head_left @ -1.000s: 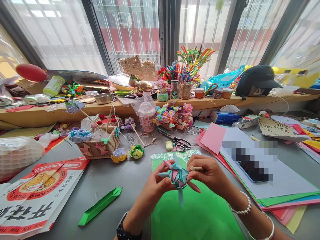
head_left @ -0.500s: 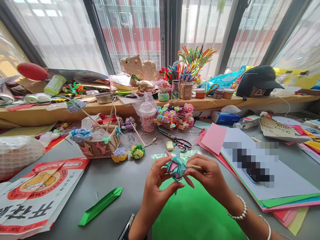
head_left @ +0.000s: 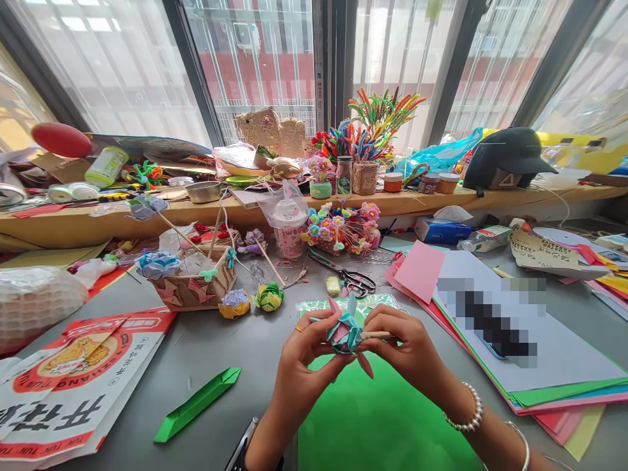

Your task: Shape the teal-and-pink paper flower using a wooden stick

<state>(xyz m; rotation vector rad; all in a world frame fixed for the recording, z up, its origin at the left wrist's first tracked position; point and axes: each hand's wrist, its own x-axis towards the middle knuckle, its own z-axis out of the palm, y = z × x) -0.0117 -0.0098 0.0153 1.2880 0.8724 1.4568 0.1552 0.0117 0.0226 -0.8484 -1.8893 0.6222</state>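
A folded paper flower in light blue and pink is held up in front of me, petals sticking out above and below. My left hand is closed round its left side, fingers behind and thumb at the lower edge. On the other side, my right hand pinches a pale wooden stick where it meets the flower. Whether stick and flower are joined cannot be seen. Beneath both hands lies a green sheet. A folded green paper strip rests on the grey table to the left.
Scissors and a small yellow block lie beyond my hands. Two folded paper balls sit by a decorated box. Stacked coloured paper lies right, a printed paper bag left. A cup stands behind.
The flower has turned slightly in my hands, its pink middle now facing more to the left. My left hand has shifted its thumb closer, and my right fingers have moved slightly left along the stick.
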